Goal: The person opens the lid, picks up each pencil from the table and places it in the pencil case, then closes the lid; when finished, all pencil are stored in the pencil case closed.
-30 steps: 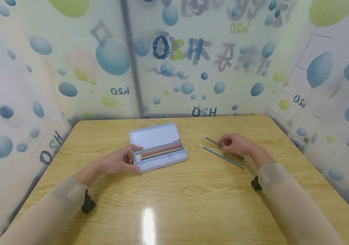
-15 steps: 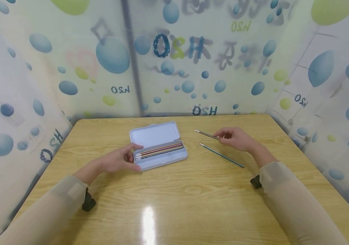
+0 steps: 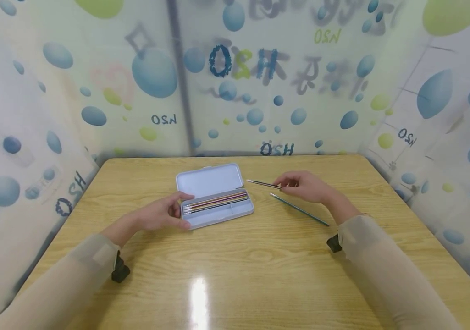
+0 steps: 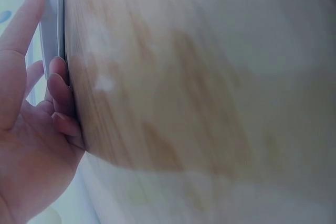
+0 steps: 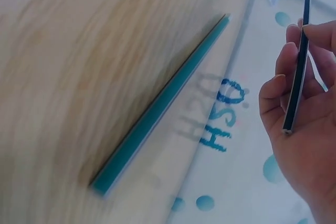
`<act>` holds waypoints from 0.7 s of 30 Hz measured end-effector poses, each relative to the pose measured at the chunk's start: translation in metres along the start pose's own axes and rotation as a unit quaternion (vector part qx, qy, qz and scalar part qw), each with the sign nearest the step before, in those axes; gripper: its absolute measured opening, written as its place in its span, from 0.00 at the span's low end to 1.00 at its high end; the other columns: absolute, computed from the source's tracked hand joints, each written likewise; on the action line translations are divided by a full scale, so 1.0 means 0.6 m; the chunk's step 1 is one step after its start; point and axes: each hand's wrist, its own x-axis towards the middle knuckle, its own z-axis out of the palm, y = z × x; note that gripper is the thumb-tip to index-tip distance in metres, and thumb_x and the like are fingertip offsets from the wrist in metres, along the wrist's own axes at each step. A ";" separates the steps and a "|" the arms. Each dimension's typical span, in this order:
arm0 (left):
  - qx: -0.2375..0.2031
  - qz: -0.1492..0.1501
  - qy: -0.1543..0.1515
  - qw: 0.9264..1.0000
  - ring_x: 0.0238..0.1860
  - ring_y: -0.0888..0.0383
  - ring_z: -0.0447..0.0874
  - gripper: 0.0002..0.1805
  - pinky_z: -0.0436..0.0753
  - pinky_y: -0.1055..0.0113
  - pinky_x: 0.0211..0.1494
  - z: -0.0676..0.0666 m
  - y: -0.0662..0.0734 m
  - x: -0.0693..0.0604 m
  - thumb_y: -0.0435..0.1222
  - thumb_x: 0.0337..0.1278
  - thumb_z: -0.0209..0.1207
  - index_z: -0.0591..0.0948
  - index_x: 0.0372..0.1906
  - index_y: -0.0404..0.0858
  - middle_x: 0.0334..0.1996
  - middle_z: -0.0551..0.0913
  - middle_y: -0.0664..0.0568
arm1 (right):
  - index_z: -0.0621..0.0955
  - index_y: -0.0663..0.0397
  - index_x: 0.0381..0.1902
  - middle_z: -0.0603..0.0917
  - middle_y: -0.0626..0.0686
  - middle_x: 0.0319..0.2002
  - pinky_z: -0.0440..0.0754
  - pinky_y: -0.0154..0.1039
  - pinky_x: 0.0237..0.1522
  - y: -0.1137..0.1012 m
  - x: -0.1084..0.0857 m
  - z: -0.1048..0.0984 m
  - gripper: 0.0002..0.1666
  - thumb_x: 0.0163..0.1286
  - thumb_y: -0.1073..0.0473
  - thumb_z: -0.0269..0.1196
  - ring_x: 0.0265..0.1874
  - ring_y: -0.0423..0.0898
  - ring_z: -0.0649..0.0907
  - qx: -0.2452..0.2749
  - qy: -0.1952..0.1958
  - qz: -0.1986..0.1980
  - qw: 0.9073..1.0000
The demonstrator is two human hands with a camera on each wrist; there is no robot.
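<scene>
A pale blue pencil case lies on the table with its lid folded back. Several striped pencils lie side by side in its long rear compartment. At the case's left end, my left hand grips it, thumb at the front edge and forefinger by the hinge side. My right hand pinches a black pencil, its white-tipped end pointing left toward the case. In the right wrist view this black pencil runs across the palm side. A teal pencil lies on the table below the right hand.
The wooden table has a bright light reflection near its front. Patterned curtains with blue and green drops stand behind and on both sides. A dark wrist camera sits on the left cuff.
My right hand has lifted the black pencil from beside the teal one and carried it left toward the case. The left hand stays at the case, and the teal pencil lies unmoved.
</scene>
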 end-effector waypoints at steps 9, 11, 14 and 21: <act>-0.002 -0.005 -0.003 1.000 0.44 0.53 0.73 0.49 0.75 0.65 0.47 -0.003 0.004 0.000 0.48 0.65 0.78 0.65 0.84 0.43 0.44 0.77 0.47 | 0.89 0.47 0.61 0.90 0.55 0.53 0.82 0.46 0.52 -0.033 0.036 0.023 0.16 0.80 0.58 0.66 0.47 0.48 0.84 0.001 -0.020 -0.006 1.000; -0.003 -0.003 -0.002 1.000 0.44 0.53 0.74 0.49 0.75 0.66 0.47 -0.002 0.004 0.001 0.47 0.65 0.78 0.65 0.84 0.43 0.44 0.77 0.47 | 0.89 0.46 0.60 0.90 0.52 0.51 0.82 0.45 0.49 -0.039 0.045 0.031 0.15 0.80 0.58 0.66 0.47 0.48 0.83 0.000 -0.023 -0.007 1.000; -0.006 -0.001 -0.001 1.000 0.44 0.53 0.73 0.48 0.75 0.66 0.47 -0.001 0.005 0.001 0.47 0.65 0.78 0.66 0.83 0.43 0.44 0.77 0.47 | 0.91 0.44 0.58 0.90 0.50 0.51 0.81 0.44 0.48 -0.048 0.061 0.045 0.13 0.80 0.58 0.67 0.47 0.49 0.83 0.001 -0.027 -0.013 1.000; -0.013 -0.002 -0.004 1.000 0.43 0.53 0.73 0.49 0.75 0.67 0.46 0.000 0.006 -0.002 0.46 0.65 0.78 0.65 0.84 0.43 0.44 0.77 0.47 | 0.92 0.45 0.57 0.91 0.48 0.54 0.81 0.43 0.51 -0.072 0.098 0.078 0.13 0.79 0.59 0.68 0.50 0.47 0.84 0.001 -0.054 -0.032 0.998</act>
